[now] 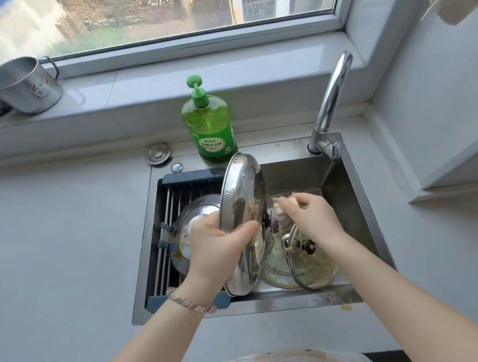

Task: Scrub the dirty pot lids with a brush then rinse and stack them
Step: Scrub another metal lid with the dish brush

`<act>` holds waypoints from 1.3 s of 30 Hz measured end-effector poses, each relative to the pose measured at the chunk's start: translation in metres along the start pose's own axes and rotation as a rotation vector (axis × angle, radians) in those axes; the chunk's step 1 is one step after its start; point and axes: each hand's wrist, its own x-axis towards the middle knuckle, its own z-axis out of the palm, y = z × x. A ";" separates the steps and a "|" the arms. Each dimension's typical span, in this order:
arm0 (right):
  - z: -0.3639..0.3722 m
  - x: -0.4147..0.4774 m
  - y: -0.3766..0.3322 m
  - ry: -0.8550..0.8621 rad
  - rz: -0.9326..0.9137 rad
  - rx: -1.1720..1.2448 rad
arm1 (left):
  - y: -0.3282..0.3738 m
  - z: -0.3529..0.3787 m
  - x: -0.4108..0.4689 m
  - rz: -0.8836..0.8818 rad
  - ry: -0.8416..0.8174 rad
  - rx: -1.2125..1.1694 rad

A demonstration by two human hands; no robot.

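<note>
My left hand (218, 244) grips a steel pot lid (242, 206) by its rim and holds it on edge over the sink. My right hand (310, 216) holds a pale brush (282, 208) against the lid's far face; its bristle end is partly hidden behind the lid. A glass lid with a black knob (303, 256) leans on another soiled glass lid (280, 271) in the basin. A steel lid with yellow stains (185, 233) lies on the rack to the left.
A green dish soap bottle (209, 124) stands behind the sink (353, 192). The chrome faucet (332, 102) rises at the back right. A dark drying rack (166, 232) spans the sink's left side. A steel mug (24, 86) sits on the window sill.
</note>
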 end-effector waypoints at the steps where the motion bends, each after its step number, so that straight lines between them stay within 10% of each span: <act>1: -0.001 -0.002 -0.002 0.032 -0.039 -0.001 | -0.002 -0.001 0.001 -0.006 -0.007 -0.002; 7: 0.019 -0.048 -0.038 0.246 -0.523 -0.010 | 0.002 0.002 -0.001 -0.138 -0.093 -0.194; 12: -0.007 -0.007 -0.036 0.236 -0.314 0.021 | 0.004 -0.006 -0.004 -0.089 -0.235 -0.152; 18: 0.008 -0.050 -0.055 0.229 -0.705 -0.135 | -0.005 -0.007 0.010 -0.014 -0.278 0.029; 23: -0.012 -0.002 -0.057 0.181 -0.403 -0.117 | -0.012 -0.004 0.009 0.075 -0.326 0.279; 28: 0.007 -0.054 -0.053 0.193 -0.697 -0.182 | -0.012 -0.005 0.009 0.079 -0.261 0.193; 32: -0.009 -0.013 -0.054 0.179 -0.421 -0.075 | -0.013 -0.003 0.005 0.077 -0.313 0.224; 39: 0.003 -0.037 -0.042 0.140 -0.544 0.042 | -0.014 -0.005 0.005 0.046 -0.262 0.166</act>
